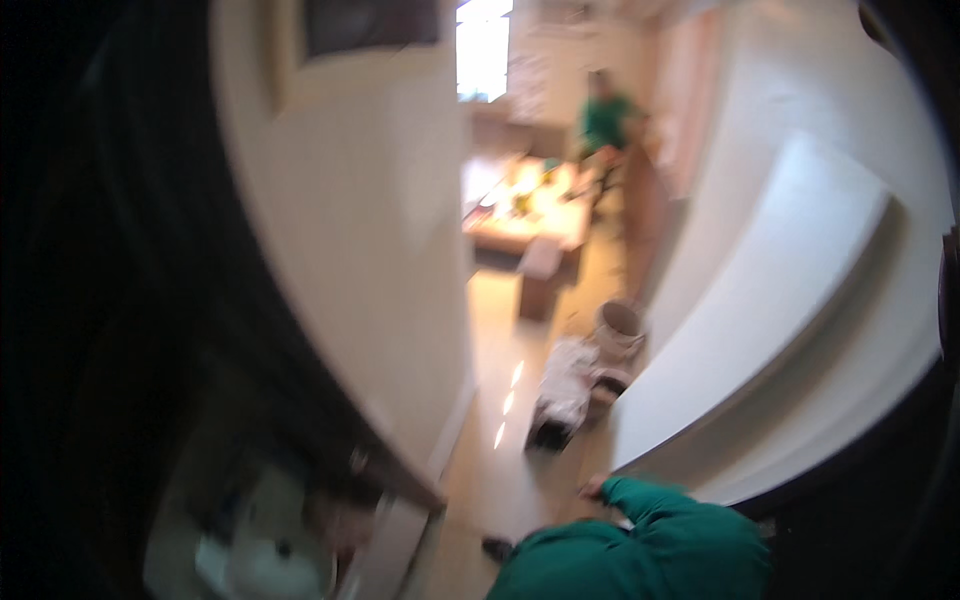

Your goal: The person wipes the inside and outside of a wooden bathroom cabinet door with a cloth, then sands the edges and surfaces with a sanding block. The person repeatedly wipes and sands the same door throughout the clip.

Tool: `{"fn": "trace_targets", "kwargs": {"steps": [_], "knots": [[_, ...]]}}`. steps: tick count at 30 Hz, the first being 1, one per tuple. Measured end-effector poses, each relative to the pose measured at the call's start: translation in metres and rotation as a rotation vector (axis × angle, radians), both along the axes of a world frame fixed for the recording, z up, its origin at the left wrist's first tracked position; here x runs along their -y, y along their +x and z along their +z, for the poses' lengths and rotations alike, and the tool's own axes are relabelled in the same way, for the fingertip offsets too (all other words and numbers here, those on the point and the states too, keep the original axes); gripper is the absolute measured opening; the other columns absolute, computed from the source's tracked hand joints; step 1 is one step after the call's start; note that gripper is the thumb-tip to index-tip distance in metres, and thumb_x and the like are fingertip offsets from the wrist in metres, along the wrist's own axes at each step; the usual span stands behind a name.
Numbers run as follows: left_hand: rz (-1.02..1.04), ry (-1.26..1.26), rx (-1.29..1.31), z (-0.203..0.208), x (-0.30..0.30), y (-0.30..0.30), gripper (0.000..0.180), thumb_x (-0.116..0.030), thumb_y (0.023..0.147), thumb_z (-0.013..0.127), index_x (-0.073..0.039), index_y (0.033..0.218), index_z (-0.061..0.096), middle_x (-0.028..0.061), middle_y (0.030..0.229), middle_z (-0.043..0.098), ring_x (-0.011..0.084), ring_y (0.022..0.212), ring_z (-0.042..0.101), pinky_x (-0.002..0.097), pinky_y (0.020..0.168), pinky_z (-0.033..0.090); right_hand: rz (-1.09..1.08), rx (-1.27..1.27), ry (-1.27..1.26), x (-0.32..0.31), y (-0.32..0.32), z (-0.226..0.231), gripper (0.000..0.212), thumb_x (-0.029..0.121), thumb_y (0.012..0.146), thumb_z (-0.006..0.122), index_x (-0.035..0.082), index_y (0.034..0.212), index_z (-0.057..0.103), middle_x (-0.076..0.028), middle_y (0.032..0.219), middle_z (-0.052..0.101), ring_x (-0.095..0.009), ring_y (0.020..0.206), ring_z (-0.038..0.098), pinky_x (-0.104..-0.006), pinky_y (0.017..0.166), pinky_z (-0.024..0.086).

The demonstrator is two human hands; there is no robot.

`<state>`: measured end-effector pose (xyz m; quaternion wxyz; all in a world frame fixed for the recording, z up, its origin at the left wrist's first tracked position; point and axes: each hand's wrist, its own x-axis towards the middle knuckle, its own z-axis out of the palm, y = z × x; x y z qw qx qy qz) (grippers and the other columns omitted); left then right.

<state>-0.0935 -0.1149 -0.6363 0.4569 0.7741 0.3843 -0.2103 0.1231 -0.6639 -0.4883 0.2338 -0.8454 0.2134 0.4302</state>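
Note:
Beside my body, in a green sleeve (pixel 690 525), my right hand (pixel 592 487) hangs low near the lower end of a white panel (pixel 740 300). Motion smears its fingers, and I can make out nothing in it. My left hand does not show. Ahead of my right hand, a pale, crumpled bundle (pixel 568 380) with a dark end lies on the floor. A whitish bucket (pixel 620 335) and a smaller round container (pixel 606 388) stand against it. My dark shoe (pixel 497 548) shows at the bottom.
A pale wall (pixel 370 200) bounds the left side. Farther off, a brightly lit table (pixel 545 215) carries blurred items, with a small stool (pixel 540 258) before it. A person in green (pixel 605 120) is beyond. White fixtures (pixel 270 560) show through the lower-left opening.

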Motion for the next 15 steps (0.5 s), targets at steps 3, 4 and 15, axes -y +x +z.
{"fn": "trace_targets", "kwargs": {"steps": [3, 4, 15], "knots": [[0.034, -0.028, 0.018, -0.008, 0.009, 0.011, 0.041, -0.051, 0.096, 0.061, -0.014, 0.088, 0.076, 0.0056, 0.072, 0.063, 0.0181, 0.07, 0.058, 0.0377, 0.069, 0.048, 0.144, 0.044, -0.041, -0.02, 0.001, -0.003, 0.055, 0.049, 0.093, 0.056, 0.0, 0.11, 0.073, -0.02, 0.108, 0.073, -0.037, 0.089, 0.071, -0.0493, 0.081, 0.056], [0.034, -0.023, 0.012, -0.01, -0.001, 0.007, 0.041, -0.051, 0.095, 0.061, -0.014, 0.087, 0.076, 0.0055, 0.072, 0.063, 0.018, 0.07, 0.058, 0.0375, 0.069, 0.047, 0.109, 0.014, -0.016, -0.022, -0.005, -0.006, 0.055, 0.049, 0.093, 0.055, 0.0, 0.111, 0.073, -0.02, 0.107, 0.073, -0.036, 0.088, 0.072, -0.0482, 0.08, 0.057], [0.237, -0.051, 0.055, -0.01, 0.001, -0.035, 0.037, -0.046, 0.091, 0.064, -0.013, 0.099, 0.079, 0.0109, 0.093, 0.072, 0.0238, 0.089, 0.064, 0.0386, 0.086, 0.05, 0.074, -0.007, -0.01, -0.014, 0.016, -0.003, 0.059, 0.052, 0.091, 0.059, -0.003, 0.104, 0.073, -0.02, 0.094, 0.072, -0.031, 0.077, 0.073, -0.0421, 0.069, 0.059]]}}
